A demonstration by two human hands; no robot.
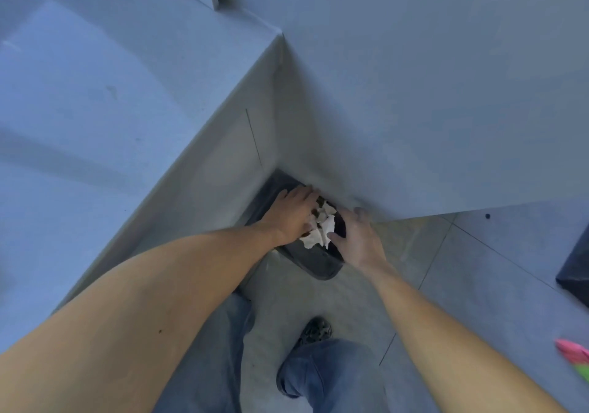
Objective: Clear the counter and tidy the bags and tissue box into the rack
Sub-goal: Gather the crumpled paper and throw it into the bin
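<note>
Where hands meet, crumpled tissue lies between.

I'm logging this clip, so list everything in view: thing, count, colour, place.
waste bin: one, black, on the floor in the corner between counter and wall
crumpled tissues: a wad, white with brown bits, in the bin's mouth
counter: one, pale grey, left
floor tiles: grey, right
dark bag: one, black, right edge
pink and green item: one, lower right edge, unclear
jeans: blue, bottom
shoe: one, dark
left hand: over the bin, on the tissues
right hand: over the bin, beside the tissues
</note>
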